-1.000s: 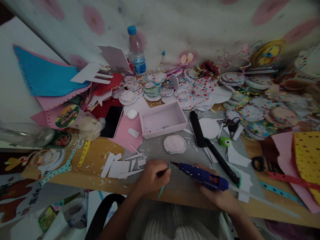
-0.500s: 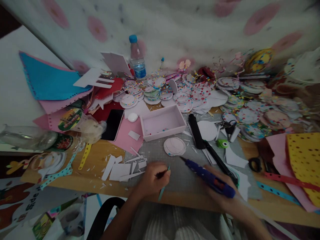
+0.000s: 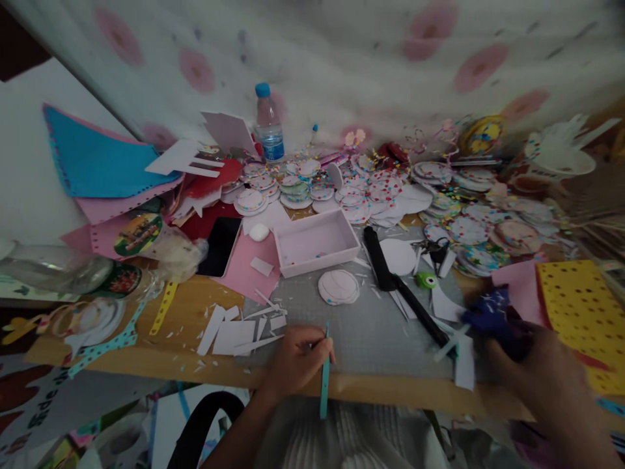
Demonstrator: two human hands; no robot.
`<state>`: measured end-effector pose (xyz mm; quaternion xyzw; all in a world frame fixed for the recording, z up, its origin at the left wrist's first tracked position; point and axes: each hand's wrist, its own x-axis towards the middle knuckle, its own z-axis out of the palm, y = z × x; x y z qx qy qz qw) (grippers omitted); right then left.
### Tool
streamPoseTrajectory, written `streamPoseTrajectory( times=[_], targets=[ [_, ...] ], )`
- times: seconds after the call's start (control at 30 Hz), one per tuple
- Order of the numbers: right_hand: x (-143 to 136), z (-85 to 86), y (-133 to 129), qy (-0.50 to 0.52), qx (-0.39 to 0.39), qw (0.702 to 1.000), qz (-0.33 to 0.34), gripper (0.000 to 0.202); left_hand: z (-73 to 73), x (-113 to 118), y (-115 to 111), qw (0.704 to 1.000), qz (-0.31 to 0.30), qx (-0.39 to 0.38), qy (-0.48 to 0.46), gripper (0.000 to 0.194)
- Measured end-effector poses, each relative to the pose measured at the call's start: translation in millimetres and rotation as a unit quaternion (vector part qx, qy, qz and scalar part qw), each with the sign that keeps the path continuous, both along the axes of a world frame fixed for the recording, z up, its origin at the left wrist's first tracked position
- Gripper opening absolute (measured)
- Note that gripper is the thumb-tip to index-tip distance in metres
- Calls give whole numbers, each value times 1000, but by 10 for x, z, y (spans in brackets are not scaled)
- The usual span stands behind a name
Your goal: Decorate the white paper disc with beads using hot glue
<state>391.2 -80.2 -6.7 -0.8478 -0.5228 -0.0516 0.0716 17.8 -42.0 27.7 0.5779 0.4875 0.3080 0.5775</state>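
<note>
My left hand (image 3: pixel 303 357) is at the front edge of the desk, its thumb and fingers pinching a narrow teal strip (image 3: pixel 324 384) that hangs down past the edge. Over on the right, my right hand (image 3: pixel 537 368) is around a dark blue glue gun (image 3: pixel 491 316), blurred by motion, beside the pink and yellow sheets. Between the hands, a white paper disc (image 3: pixel 338 287) with coloured specks at its rim lies on the grey cutting mat (image 3: pixel 381 339). An open, shallow white box (image 3: pixel 317 244) sits just behind the disc.
A black long-handled tool (image 3: pixel 385 267) and a green punch (image 3: pixel 426 280) lie right of the disc. White paper scraps (image 3: pixel 234 337) litter the left. Decorated discs (image 3: pixel 375 189) pile along the back by a water bottle (image 3: pixel 270 130). A phone (image 3: pixel 222 246) lies left of the box.
My right hand has swung to the right with the glue gun, away from the disc. The teal strip now stands more upright in my left hand, with more of it showing.
</note>
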Motion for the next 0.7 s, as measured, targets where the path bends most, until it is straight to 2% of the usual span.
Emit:
streamPoseTrajectory(
  times=[0.07, 0.13, 0.17, 0.23, 0.3, 0.4, 0.5, 0.6, 0.7],
  targets=[
    [-147, 75, 43, -55, 20, 998, -2, 57, 25, 1, -11, 999, 22, -40, -7, 33],
    [-371, 199, 74, -45, 105, 993, 39, 49, 39, 13, -10, 996, 48, -77, -10, 35],
    [-510, 258, 82, -9, 158, 984, 86, 41, 42, 30, -6, 994, 61, -90, -10, 36],
    [-828, 335, 81, 97, 199, 945, 240, 29, 44, 92, 8, 991, 86, -100, -9, 38],
    [-1167, 344, 72, 160, 153, 894, 389, 27, 39, 191, 20, 989, 105, -103, -5, 37],
    [-1583, 270, 90, 202, 136, 819, 520, 25, 10, 367, 23, 989, 110, -92, 21, 34],
    [-1774, 169, 157, 231, 169, 782, 553, 22, -41, 513, 15, 991, 110, -64, 51, 33],
    [-1792, 85, 229, 280, 174, 778, 536, 18, -85, 599, 27, 989, 120, -53, 75, 36],
    [-1774, -3, 273, 333, 165, 785, 495, 19, -77, 602, 65, 987, 116, -38, 106, 40]
  ],
)
